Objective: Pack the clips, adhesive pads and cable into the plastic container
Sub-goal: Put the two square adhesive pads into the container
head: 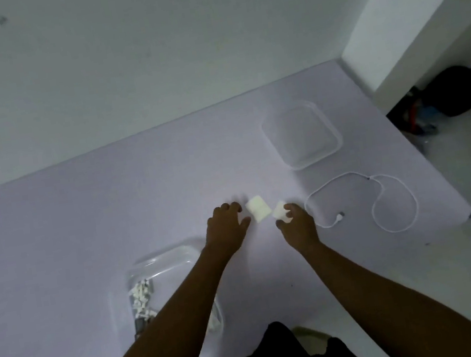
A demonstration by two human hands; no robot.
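A clear plastic container (pixel 161 261) sits near left on the lilac surface, with several white clips (pixel 142 296) inside; my left forearm covers part of it. My left hand (pixel 226 226) rests with fingers spread, touching the left edge of a white adhesive pad (pixel 258 208) that lies flat. My right hand (pixel 295 224) pinches a second white adhesive pad (pixel 279 210), tilted up off the surface. A white cable (pixel 386 200) lies in loose loops to the right, its plug end near my right wrist.
A clear lid (pixel 303 135) lies far right on the lilac mat (pixel 82 233). The mat's right edge drops to a grey floor. A dark bag (pixel 458 93) sits in the corner beside a white wall. Black clothing is at the bottom.
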